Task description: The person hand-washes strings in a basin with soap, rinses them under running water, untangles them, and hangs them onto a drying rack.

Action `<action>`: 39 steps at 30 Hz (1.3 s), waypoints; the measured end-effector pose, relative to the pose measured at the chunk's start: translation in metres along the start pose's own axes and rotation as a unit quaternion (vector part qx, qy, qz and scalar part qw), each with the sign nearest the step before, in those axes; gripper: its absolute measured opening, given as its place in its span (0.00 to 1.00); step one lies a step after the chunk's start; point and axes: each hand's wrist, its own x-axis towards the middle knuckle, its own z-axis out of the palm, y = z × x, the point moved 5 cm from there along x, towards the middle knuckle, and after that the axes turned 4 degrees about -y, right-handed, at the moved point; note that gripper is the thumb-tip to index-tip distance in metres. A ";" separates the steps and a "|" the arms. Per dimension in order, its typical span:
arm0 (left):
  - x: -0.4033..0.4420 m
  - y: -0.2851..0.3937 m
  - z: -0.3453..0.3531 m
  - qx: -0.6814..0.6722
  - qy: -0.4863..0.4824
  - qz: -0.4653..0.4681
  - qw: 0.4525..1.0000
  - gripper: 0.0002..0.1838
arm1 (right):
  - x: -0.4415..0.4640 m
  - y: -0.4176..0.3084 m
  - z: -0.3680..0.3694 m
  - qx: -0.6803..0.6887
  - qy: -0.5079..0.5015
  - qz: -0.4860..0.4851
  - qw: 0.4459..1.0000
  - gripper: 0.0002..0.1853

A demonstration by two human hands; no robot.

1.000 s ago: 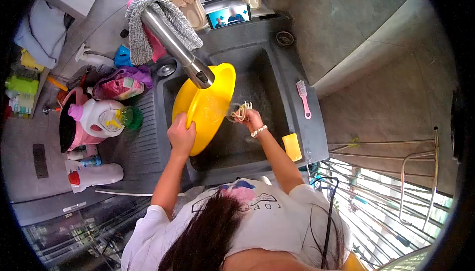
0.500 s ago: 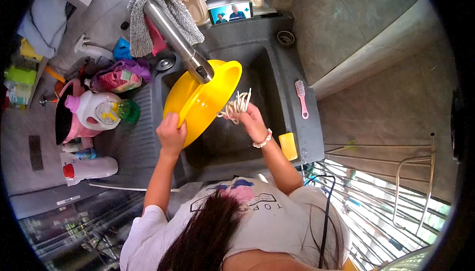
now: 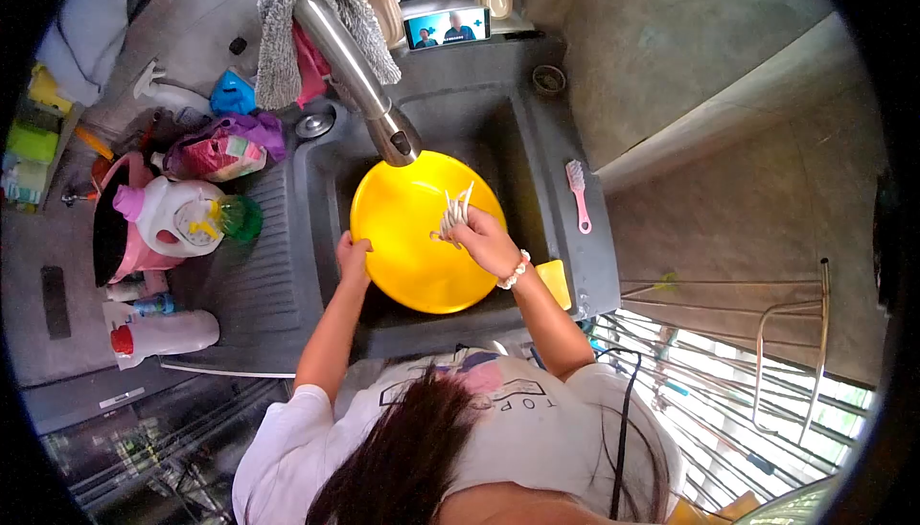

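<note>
A round yellow basin (image 3: 422,281) sits in the dark grey sink (image 3: 498,127), its inside facing up. On its left rim, my left hand (image 3: 353,259) is closed with the fingers over the edge. Held above the basin is a looped bundle of white cord (image 3: 454,218), resembling shoelaces, pinched in my right hand (image 3: 487,242). A few loose ends stick out past the fingers. The steel faucet (image 3: 393,137) reaches over the basin's far rim.
A grey cloth (image 3: 278,41) hangs over the faucet. A pink brush (image 3: 579,197) and yellow sponge (image 3: 554,284) lie on the right ledge. Bottles, including a white jug (image 3: 177,218), crowd the left side. A phone (image 3: 447,29) stands behind the sink.
The basin has gone from tilted up under the faucet to lying level in the sink, my left hand staying on its rim. My right hand with the cord is now over it.
</note>
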 end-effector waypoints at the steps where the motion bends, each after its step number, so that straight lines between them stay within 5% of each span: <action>1: -0.006 -0.018 0.005 -0.093 -0.010 -0.071 0.993 0.18 | 0.002 0.005 0.001 0.001 0.000 0.006 1.000 0.08; 4: -0.006 -0.088 0.004 -0.181 -0.008 -0.121 0.976 0.21 | 0.010 0.008 0.008 -0.060 -0.025 -0.002 0.998 0.10; 7: 0.000 -0.142 -0.010 -0.117 0.071 -0.162 0.977 0.18 | 0.026 0.022 0.011 -0.154 -0.046 0.041 0.986 0.11; 9: 0.008 -0.146 -0.011 -0.018 0.106 -0.190 0.976 0.22 | 0.032 0.036 0.011 -0.276 -0.075 0.062 0.956 0.17; 11: 0.029 -0.158 -0.017 0.310 0.195 -0.306 0.879 0.28 | 0.038 0.077 0.010 -0.511 -0.093 0.074 0.851 0.25; 12: 0.019 -0.095 0.015 0.396 0.106 -0.259 0.874 0.34 | 0.026 0.057 0.008 -0.538 -0.118 0.198 0.811 0.32; 14: 0.043 -0.036 0.042 0.486 0.069 -0.011 0.871 0.40 | 0.020 0.093 -0.006 -0.473 -0.065 0.189 0.858 0.34; 15: 0.056 0.005 0.057 0.424 0.053 0.139 0.894 0.40 | 0.015 0.118 -0.013 -0.406 -0.011 0.179 0.896 0.36; 16: 0.066 0.053 0.075 0.319 0.002 0.182 0.930 0.40 | 0.008 0.145 -0.010 -0.403 -0.009 0.179 0.898 0.36; 17: 0.077 0.093 0.093 0.208 -0.050 0.221 0.951 0.39 | -0.008 0.172 -0.014 -0.381 0.116 0.208 0.894 0.38; 18: 0.093 0.114 0.103 0.253 -0.078 0.305 0.915 0.38 | -0.025 0.188 -0.018 -0.353 0.240 0.233 0.874 0.41; 20: 0.120 0.145 0.121 0.335 -0.033 0.506 0.794 0.28 | -0.054 0.214 -0.008 -0.200 0.277 0.368 0.865 0.45; 24: 0.119 0.198 0.173 0.470 -0.135 0.288 0.823 0.29 | -0.070 0.234 0.006 -0.113 0.405 0.434 0.797 0.43; 26: 0.129 0.193 0.182 0.421 -0.124 0.295 0.849 0.36 | -0.062 0.266 0.004 -0.026 0.401 0.513 0.759 0.48; 31: 0.142 0.184 0.192 0.357 -0.141 0.396 0.834 0.48 | -0.054 0.327 0.005 0.260 0.295 0.462 0.795 0.44; 34: 0.137 0.164 0.184 0.371 -0.146 0.419 0.816 0.44 | -0.055 0.322 -0.003 -0.126 0.313 0.518 0.786 0.35; 36: 0.131 0.117 0.172 0.030 -0.235 0.231 0.944 0.25 | -0.046 0.335 -0.019 0.030 0.284 0.416 0.864 0.30; 37: 0.106 0.106 0.172 -0.041 -0.375 0.048 0.925 0.23 | -0.041 0.327 -0.023 0.028 0.283 0.415 0.864 0.30; 38: 0.081 0.093 0.178 -0.201 -0.393 -0.112 0.891 0.25 | -0.026 0.297 -0.028 0.001 0.289 0.332 0.898 0.28; 39: 0.070 0.079 0.176 -0.203 -0.393 -0.200 0.874 0.27 | -0.011 0.259 -0.029 -0.024 0.293 0.248 0.923 0.26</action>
